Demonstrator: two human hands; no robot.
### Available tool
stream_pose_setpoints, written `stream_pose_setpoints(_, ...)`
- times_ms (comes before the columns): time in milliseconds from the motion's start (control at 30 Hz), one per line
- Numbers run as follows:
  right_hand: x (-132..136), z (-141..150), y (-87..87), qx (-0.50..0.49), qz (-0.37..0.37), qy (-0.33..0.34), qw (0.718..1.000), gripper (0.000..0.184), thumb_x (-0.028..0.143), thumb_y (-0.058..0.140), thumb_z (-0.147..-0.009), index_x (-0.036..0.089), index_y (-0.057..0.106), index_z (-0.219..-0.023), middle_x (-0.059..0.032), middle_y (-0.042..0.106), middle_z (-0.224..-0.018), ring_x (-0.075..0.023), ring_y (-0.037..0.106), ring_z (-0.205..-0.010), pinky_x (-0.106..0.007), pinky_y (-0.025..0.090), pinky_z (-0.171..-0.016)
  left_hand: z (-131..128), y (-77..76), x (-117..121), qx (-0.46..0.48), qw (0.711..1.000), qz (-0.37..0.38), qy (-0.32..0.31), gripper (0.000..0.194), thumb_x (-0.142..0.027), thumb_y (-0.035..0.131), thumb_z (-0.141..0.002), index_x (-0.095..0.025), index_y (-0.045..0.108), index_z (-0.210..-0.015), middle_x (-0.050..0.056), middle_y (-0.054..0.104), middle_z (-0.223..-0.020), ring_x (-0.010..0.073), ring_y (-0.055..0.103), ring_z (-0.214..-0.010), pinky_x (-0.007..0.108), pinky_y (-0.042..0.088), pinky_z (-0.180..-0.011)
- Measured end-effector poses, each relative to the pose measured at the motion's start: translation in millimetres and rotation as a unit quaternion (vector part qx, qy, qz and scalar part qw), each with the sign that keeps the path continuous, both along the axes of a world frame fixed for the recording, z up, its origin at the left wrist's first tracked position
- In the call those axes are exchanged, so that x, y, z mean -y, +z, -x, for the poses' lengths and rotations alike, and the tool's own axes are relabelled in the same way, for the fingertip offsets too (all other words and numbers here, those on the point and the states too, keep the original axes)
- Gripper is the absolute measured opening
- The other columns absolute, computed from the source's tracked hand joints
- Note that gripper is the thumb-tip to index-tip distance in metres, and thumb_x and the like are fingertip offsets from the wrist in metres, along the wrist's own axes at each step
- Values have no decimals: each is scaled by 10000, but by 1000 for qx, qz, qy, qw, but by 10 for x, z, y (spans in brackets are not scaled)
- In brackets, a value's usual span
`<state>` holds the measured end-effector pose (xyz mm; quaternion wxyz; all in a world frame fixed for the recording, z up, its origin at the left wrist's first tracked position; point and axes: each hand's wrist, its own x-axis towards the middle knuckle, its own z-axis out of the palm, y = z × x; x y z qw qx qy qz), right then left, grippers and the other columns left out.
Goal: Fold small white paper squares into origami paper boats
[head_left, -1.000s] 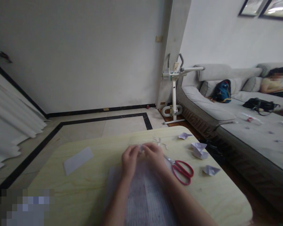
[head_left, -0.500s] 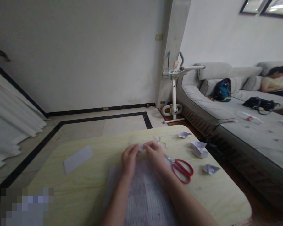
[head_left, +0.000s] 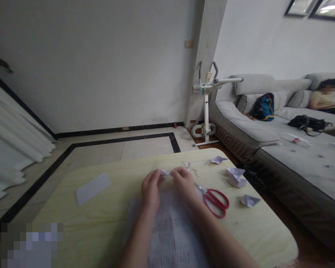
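Between my two hands is a small piece of folded white paper [head_left: 165,172]. My left hand [head_left: 151,186] pinches its left end, and my right hand [head_left: 182,182] pinches the right end. Beneath my forearms lies a large printed or written sheet of paper [head_left: 173,227] on the wooden table [head_left: 100,227]. Scissors with red handles [head_left: 217,203] rest just right of my right hand, their blades partly hidden by it. Thin paper scraps [head_left: 194,171] lie beyond that hand.
Folded paper shapes [head_left: 236,176] stand along the table's right side. A white paper rectangle [head_left: 92,188] lies at the left. Past the table are a grey sofa [head_left: 245,130] with bags and a seated person [head_left: 325,100], and a white exercise machine [head_left: 206,108].
My left hand has shifted slightly left, away from my right hand. More of the folded paper shows between my fingers. The scissors and the other papers have stayed put.
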<state>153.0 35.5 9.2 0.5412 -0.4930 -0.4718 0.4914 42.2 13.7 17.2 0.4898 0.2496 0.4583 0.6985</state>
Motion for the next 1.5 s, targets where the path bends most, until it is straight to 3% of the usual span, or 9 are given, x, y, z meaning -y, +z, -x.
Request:
stream_pose_setpoints(300,33,35,27,-17,-3,4,1000,122,277,586,-694,166,588,-642,42,523,-533,-98,464,-488,-213,349,-486,33,-18,-26,25,1000,4,4,275,-373,711,-634,-130,641,-742,33,656,-732,138,609,-674,265,482,-647)
stream_pose_setpoints(533,27,-30,87,-26,24,8,999,88,219,566,-653,164,562,-584,53,494,-496,-90,425,-463,-211,322,-468,68,12,17,-156,983,26,-97,344,-402,705,-648,-123,659,-844,46,673,-743,150,630,-642,249,486,-617)
stream_pose_setpoints(833,47,-25,108,-60,28,25,998,99,229,565,-661,166,540,-589,56,470,-500,-85,411,-464,-203,320,-471,62,-22,10,-97,992,37,-76,290,-379,702,-653,-134,598,-768,14,648,-683,136,624,-609,251,492,-611)
stream_pose_setpoints(1033,50,-37,116,18,6,52,998,162,276,553,-721,161,577,-609,30,513,-545,-101,458,-511,-203,360,-499,59,-58,-4,-74,995,32,-50,297,-367,718,-631,-140,582,-766,-9,629,-660,125,616,-593,243,484,-603)
stream_pose_setpoints(1200,49,-27,86,67,-2,65,996,199,308,563,-741,155,594,-618,13,555,-567,-120,496,-543,-214,376,-514,78,-81,-7,-108,993,22,-45,282,-361,714,-638,-141,572,-745,-10,620,-650,123,609,-584,245,483,-598)
stream_pose_setpoints(1500,72,-25,156,92,-8,108,990,231,314,551,-784,147,623,-642,0,584,-597,-128,520,-579,-212,379,-530,73,51,30,-210,977,21,-25,249,-380,666,-683,-149,575,-699,-4,614,-613,123,577,-538,219,446,-531)
